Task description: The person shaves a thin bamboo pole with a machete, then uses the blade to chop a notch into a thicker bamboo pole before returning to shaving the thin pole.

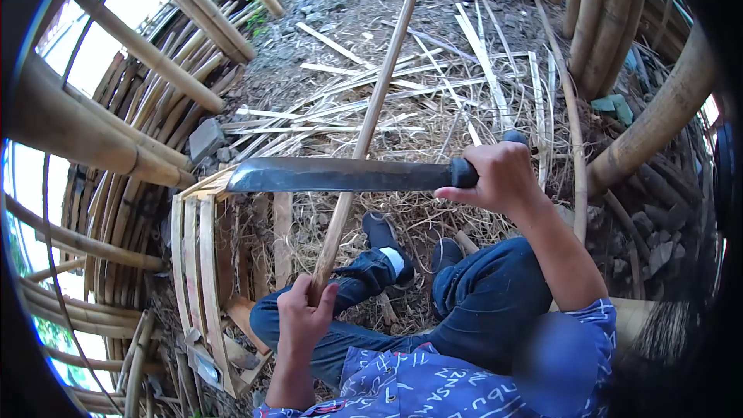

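Note:
My right hand (499, 178) is closed around the black handle of a machete (325, 175). Its long dark blade points left, roughly level, and crosses over a long wooden stick (379, 93) in this view. My left hand (306, 308) grips the stick's near end in front of my lap. From there the stick slants away to the top of the view, and the blade hides a short stretch of it. The blade's tip overlaps the upper corner of a slatted wooden crate (191, 263) at my left.
Split pale strips (325, 120) and curled shavings (457, 217) litter the ground ahead. Bamboo poles (665, 116) stand at the right, and more poles (147, 58) frame the left. A grey block (207, 139) lies beyond the crate. My legs (495, 294) are bent below the blade.

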A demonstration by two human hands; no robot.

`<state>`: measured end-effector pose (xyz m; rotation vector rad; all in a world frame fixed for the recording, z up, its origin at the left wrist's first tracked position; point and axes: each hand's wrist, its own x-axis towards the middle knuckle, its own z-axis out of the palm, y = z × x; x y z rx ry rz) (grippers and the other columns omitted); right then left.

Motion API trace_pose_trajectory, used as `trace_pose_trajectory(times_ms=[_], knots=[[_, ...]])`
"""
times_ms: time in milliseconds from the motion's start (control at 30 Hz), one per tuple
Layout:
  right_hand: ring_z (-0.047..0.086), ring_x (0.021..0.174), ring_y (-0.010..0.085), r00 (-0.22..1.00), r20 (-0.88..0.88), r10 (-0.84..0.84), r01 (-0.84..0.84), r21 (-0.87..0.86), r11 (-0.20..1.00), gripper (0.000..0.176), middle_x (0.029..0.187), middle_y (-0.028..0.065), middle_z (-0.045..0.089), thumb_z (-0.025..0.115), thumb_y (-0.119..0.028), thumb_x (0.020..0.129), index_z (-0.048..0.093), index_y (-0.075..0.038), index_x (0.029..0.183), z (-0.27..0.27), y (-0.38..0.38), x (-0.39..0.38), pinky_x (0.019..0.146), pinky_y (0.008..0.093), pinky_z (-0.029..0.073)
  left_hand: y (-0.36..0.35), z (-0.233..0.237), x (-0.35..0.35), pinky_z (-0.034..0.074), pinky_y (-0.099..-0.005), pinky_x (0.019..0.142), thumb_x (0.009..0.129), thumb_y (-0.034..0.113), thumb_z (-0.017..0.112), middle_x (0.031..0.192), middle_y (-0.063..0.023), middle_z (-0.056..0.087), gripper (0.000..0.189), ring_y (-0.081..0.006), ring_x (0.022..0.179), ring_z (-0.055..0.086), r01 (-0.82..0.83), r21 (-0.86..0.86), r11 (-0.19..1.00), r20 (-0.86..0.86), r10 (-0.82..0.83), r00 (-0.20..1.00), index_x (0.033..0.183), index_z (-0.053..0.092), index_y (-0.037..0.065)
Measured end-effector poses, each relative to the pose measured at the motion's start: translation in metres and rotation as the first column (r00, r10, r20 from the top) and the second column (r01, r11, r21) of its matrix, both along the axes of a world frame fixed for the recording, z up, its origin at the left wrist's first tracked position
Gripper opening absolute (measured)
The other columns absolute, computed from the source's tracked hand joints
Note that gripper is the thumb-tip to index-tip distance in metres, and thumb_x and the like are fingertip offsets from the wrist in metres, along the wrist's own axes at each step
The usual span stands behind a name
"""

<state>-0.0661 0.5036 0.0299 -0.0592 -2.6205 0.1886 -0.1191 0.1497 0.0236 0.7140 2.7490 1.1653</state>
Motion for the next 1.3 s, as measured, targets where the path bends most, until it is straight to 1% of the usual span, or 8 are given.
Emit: trace_pose_trajectory(times_ms=[100,200,433,733,933,1233,1267,1300], knots=[[0.057,0.043,0.0167,0.970,0.103,-0.220,0.232,-0.128,0.964,0.069,0.050,0.0013,0.054,0.052,-0.078,0.081,0.058,-0.013,0.062,-0.006,0.024,-0.005,0.045,0.0313,0.046,-0.023,-0.013,0.002,0.037,-0.0348,0.046,0.086,0.024,0.073,0.052,-0.0116,0.042,0.034,-0.0241,0.043,0.043,0.017,-0.065,0.998,-0.059,-0.021,0.998,0.072,0.050,0.002],[0.058,0.044,0.0157,0.914,0.137,-0.381,0.404,-0.224,0.887,0.071,0.051,0.0005,0.056,0.047,-0.080,0.082,0.062,-0.013,0.065,-0.035,0.070,0.003,0.045,0.0307,0.047,-0.058,-0.024,0.012,0.037,-0.0345,0.045,0.084,0.024,0.073,0.052,-0.0117,0.041,0.036,-0.0238,0.043,0.042,0.001,-0.125,0.992,-0.025,-0.004,1.000,0.070,0.049,0.002],[0.065,0.053,0.0240,0.910,0.091,-0.405,0.407,-0.004,0.914,0.070,0.056,0.0073,0.061,0.052,-0.077,0.081,0.062,-0.010,0.067,-0.028,0.058,0.015,0.055,0.0382,0.052,-0.106,-0.057,0.016,0.037,-0.0338,0.045,0.081,0.025,0.074,0.052,-0.0119,0.042,0.036,-0.0233,0.043,0.041,-0.016,-0.137,0.990,0.055,0.024,0.998,0.068,0.050,0.002],[0.067,0.058,0.0256,0.837,0.153,-0.525,0.537,-0.053,0.842,0.067,0.057,0.0086,0.062,0.058,-0.075,0.079,0.066,-0.009,0.071,-0.025,0.065,0.023,0.057,0.0391,0.053,-0.140,-0.067,0.008,0.036,-0.0350,0.046,0.080,0.032,0.075,0.052,-0.0125,0.044,0.042,-0.0244,0.045,0.042,-0.011,-0.159,0.987,0.025,0.015,1.000,0.065,0.051,0.001],[0.066,0.057,0.0236,0.886,0.195,-0.420,0.460,-0.278,0.843,0.071,0.057,0.0091,0.062,0.057,-0.079,0.076,0.068,-0.009,0.071,-0.026,0.051,0.026,0.057,0.0373,0.054,-0.098,-0.073,-0.011,0.038,-0.0337,0.046,0.076,0.021,0.081,0.051,-0.0101,0.043,0.035,-0.0213,0.044,0.042,-0.020,-0.113,0.993,-0.091,0.010,0.996,0.064,0.053,0.002],[0.062,0.049,0.0257,0.994,0.062,-0.095,0.103,-0.137,0.985,0.070,0.052,0.0068,0.057,0.062,-0.078,0.071,0.059,-0.010,0.060,-0.015,0.014,0.019,0.054,0.0381,0.050,0.018,-0.052,-0.017,0.043,-0.0331,0.051,0.088,0.013,0.069,0.064,-0.0139,0.059,0.015,-0.0263,0.051,0.054,0.048,0.118,0.992,0.131,-0.064,0.989,0.088,0.057,0.003],[0.062,0.049,0.0267,0.998,0.045,-0.053,0.058,-0.123,0.991,0.070,0.052,0.0073,0.057,0.063,-0.078,0.071,0.058,-0.009,0.059,-0.016,0.010,0.017,0.053,0.0380,0.049,0.025,-0.045,-0.017,0.039,-0.0253,0.051,0.091,0.009,0.065,0.063,-0.0020,0.058,0.013,-0.0065,0.056,0.049,0.066,0.049,0.997,0.184,-0.074,0.980,0.093,0.054,0.003],[0.062,0.050,0.0276,0.999,0.031,-0.008,0.011,-0.110,0.994,0.070,0.052,0.0079,0.057,0.063,-0.077,0.071,0.058,-0.008,0.059,-0.017,0.006,0.015,0.053,0.0379,0.049,0.032,-0.039,-0.017,0.039,-0.0253,0.051,0.091,0.009,0.065,0.063,-0.0020,0.058,0.013,-0.0065,0.056,0.049,0.045,0.054,0.998,0.177,-0.053,0.983,0.093,0.054,0.003]])
